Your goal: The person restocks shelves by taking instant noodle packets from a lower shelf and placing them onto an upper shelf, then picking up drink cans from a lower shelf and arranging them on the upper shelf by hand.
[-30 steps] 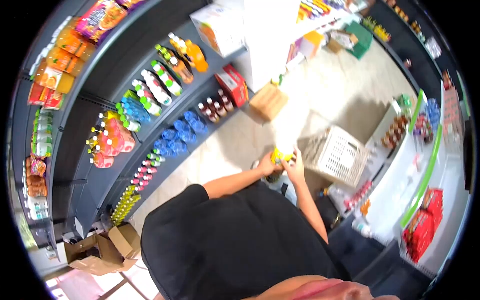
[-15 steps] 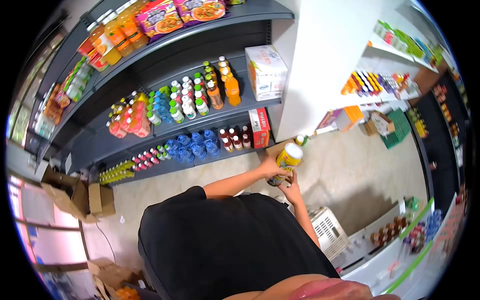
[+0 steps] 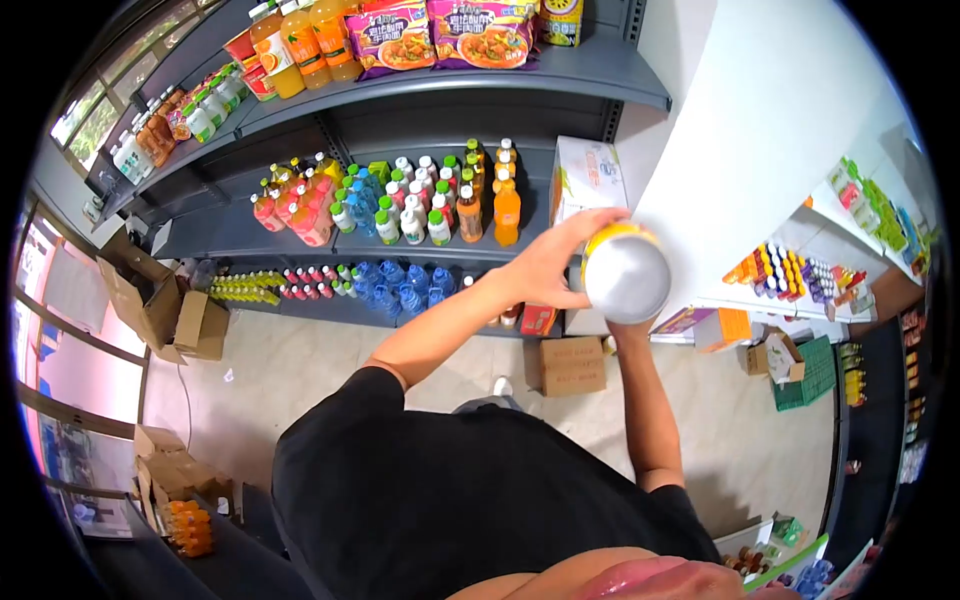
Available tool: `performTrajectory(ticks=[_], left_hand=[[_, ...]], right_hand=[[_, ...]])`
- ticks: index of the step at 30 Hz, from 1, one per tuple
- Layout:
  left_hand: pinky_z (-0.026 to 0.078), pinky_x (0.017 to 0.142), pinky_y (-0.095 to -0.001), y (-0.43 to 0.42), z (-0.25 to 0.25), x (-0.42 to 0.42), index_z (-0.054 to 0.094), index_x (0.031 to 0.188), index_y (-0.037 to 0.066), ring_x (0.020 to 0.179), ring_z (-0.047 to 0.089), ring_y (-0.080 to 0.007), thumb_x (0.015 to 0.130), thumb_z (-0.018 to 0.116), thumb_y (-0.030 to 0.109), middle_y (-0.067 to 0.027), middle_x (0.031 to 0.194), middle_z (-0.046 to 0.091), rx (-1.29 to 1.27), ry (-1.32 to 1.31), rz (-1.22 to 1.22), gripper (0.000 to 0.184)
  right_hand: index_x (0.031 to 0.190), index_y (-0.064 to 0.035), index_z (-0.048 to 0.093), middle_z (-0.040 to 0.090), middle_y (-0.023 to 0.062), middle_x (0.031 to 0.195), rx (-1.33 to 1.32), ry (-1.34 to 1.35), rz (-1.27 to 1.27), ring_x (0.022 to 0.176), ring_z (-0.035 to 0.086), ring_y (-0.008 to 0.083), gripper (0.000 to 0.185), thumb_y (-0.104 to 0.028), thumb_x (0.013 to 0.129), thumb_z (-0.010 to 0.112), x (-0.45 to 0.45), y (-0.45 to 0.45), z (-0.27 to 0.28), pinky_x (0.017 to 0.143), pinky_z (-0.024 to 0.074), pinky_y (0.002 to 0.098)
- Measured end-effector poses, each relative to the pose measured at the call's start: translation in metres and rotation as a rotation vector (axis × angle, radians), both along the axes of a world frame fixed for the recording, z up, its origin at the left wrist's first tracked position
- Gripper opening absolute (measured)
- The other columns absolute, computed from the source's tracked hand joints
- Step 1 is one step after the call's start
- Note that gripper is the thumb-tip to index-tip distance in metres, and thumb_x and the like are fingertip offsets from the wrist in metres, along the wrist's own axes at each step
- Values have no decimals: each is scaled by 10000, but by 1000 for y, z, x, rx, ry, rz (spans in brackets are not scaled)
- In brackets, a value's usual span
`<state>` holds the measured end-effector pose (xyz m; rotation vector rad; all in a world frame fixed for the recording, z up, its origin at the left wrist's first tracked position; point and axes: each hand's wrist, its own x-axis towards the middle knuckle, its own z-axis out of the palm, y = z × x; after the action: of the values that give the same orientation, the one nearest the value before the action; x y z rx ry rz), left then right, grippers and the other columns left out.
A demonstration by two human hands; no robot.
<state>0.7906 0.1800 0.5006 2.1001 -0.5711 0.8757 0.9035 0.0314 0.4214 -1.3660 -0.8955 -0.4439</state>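
A yellow canister (image 3: 606,234) is held up in front of me, its round greyish-white end (image 3: 628,280) facing the camera. My left hand (image 3: 556,262) wraps around its left side, thumb below and fingers over the top. My right hand (image 3: 630,330) is at the lower side of the canister, with its fingers mostly hidden behind it. Another yellow package (image 3: 561,22) stands on the upper shelf beside purple noodle packets (image 3: 482,35).
Grey shelves (image 3: 500,78) ahead carry several rows of bottles, including orange drinks (image 3: 507,212) and blue bottles (image 3: 388,285). A white carton (image 3: 592,175) stands at the shelf's right end, beside a white pillar (image 3: 740,150). A cardboard box (image 3: 573,366) sits on the floor.
Both hands have raised the canister from low near the floor to up before the shelves and tilted it so one end faces me. My view has shifted toward the shelves.
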Motion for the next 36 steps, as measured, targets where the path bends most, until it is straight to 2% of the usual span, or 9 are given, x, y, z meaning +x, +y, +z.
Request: performTrajectory(ticks=[2,6,10,15,27,30,31,35,36], left_hand=[[344,1192,-453,27,16,8,240,1606,68,1458,395,-398,715,855,202,-213,1612,350,84,-184,56,1091],[299,1215,-454,72,60,21,212,1611,30,1501,317,-406,799,811,285,-246,1630,294,171,-223,302,1041],[411,1135,-443,127,97,49,456,1506,36,1366,499,-382,779,771,192,-232,1526,438,159,-322,422,808],[440,1103,-438,158,112,89,538,1460,68,1323,529,-367,834,771,212,-192,1525,418,86,-217,482,683],[432,1111,-489,180,94,162,610,1359,73,1366,462,-422,820,801,232,-250,1528,386,261,-263,713,593],[430,1111,-499,175,94,170,617,1341,75,1369,457,-429,810,809,226,-241,1531,388,223,-267,736,585],[429,1112,-502,173,94,171,619,1336,75,1370,455,-431,807,811,224,-237,1532,389,208,-259,746,582],[428,1114,-498,171,93,173,626,1338,105,1388,443,-425,797,818,221,-226,1534,394,225,-319,799,586],[421,1120,-489,169,90,172,649,1296,104,1396,437,-425,803,807,189,-213,1500,444,146,-310,767,525]], right_hand=[[1250,13,660,753,136,1137,-58,-235,-9,1020,740,240,680,-215,677,948,7,14,74,890,580,356],[1185,28,678,771,132,1050,-142,-150,-41,944,755,220,798,-342,561,1011,50,86,137,845,588,358],[1246,10,643,768,151,1046,-81,-105,15,931,758,226,810,-347,601,978,86,158,187,834,587,353],[1289,-81,642,788,69,1003,-61,-250,-40,895,775,229,730,-363,675,920,135,220,200,788,594,343],[1312,-92,616,753,152,1109,-294,-18,107,997,740,315,694,-348,728,889,187,265,215,853,568,391],[1421,-71,525,724,169,1070,-224,-371,-49,863,707,337,818,-305,730,893,212,279,195,813,563,398],[1490,-28,435,670,119,969,-197,-443,32,738,621,236,893,-211,740,883,223,280,189,728,542,337],[1495,28,403,582,12,842,-176,29,455,724,527,61,873,-45,740,833,227,259,196,654,473,234],[1308,30,501,574,6,795,-145,73,432,702,533,76,667,-48,742,845,225,258,197,643,471,236]])
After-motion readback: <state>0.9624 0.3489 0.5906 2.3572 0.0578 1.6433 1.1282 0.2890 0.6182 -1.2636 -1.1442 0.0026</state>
